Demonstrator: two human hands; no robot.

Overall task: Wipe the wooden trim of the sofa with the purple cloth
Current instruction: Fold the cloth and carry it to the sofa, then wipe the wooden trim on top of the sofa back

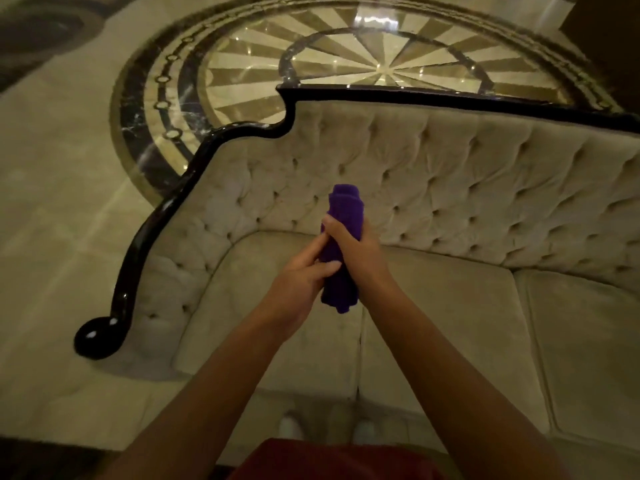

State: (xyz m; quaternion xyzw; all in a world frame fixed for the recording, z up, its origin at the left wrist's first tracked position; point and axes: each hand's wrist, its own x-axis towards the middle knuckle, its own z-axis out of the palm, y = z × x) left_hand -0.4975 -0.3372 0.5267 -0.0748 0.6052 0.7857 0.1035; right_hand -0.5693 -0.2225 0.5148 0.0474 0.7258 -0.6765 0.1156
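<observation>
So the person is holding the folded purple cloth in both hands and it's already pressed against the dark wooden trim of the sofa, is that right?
Not quite. Both hands, left hand and right hand, do hold the folded purple cloth, but it is not on the dark wooden trim. In the head view the cloth is held in the air over the tufted sofa, apart from the trim.

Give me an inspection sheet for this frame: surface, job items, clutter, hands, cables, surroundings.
Surface: beige tufted fabric sofa, cushions bare.
Job's things: folded purple cloth held above the seat; glossy black wooden trim along the backrest and arm, not touched by the cloth.
Clutter: nothing seen.
Hands: left hand and right hand both grip the cloth.
Cables: nothing seen.
Surroundings: polished marble floor with a sunburst inlay behind the sofa; pale shoes at the sofa's front.
</observation>
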